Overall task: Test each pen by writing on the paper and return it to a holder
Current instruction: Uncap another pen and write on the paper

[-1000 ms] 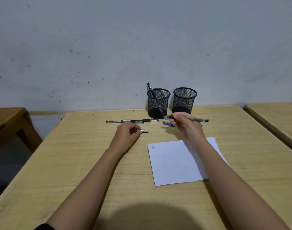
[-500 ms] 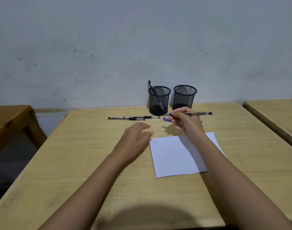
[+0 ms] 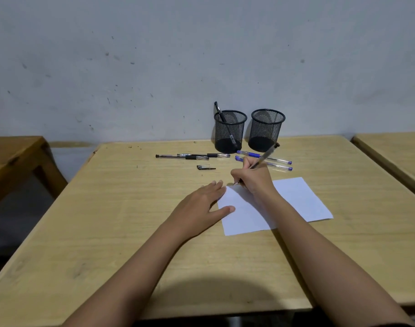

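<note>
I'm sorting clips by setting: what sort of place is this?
Probably a classroom or study room: the wooden desk has other desks on both sides, a bare scuffed wall behind, and mesh pen holders and paper on it.

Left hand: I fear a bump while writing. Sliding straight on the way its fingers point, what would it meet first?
Probably the right hand, gripping the pen beyond the left hand's fingertips at the paper's corner. The loose cap lies left of that line, though depth is unclear.
</note>
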Action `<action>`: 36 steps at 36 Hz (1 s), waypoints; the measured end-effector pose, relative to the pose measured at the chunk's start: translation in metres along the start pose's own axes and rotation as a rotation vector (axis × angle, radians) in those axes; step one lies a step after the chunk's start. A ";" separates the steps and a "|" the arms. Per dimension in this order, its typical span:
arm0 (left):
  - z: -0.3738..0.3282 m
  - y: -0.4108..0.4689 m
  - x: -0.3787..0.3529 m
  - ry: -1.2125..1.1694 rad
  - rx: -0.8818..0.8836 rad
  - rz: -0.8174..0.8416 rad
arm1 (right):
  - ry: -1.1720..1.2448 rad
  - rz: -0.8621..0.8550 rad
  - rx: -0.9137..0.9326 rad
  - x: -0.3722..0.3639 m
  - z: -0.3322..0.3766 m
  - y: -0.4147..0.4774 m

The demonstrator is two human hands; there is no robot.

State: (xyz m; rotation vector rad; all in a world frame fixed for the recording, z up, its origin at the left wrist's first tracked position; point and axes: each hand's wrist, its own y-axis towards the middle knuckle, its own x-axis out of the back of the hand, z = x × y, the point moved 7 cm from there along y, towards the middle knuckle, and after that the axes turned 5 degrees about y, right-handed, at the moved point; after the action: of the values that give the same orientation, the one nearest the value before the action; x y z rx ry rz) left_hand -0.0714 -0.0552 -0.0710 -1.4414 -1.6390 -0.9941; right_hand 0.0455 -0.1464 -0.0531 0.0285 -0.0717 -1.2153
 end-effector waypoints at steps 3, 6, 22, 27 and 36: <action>-0.001 0.000 0.001 0.002 -0.001 0.004 | -0.030 0.014 0.034 -0.005 -0.001 0.001; -0.001 0.000 0.001 0.004 0.006 0.012 | -0.061 0.047 0.063 -0.010 -0.002 0.004; 0.003 -0.001 0.001 -0.023 0.051 0.013 | -0.069 0.028 0.083 -0.006 -0.004 0.005; 0.003 -0.001 0.000 -0.015 0.051 0.011 | -0.087 0.135 0.071 -0.014 -0.002 0.003; 0.004 -0.001 0.000 -0.020 0.051 0.011 | -0.067 0.079 0.067 -0.001 -0.005 0.002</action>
State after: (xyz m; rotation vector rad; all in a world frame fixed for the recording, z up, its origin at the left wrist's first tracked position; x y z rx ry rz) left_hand -0.0721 -0.0519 -0.0732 -1.4291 -1.6568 -0.9283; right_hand 0.0479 -0.1449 -0.0574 0.0434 -0.1704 -1.1347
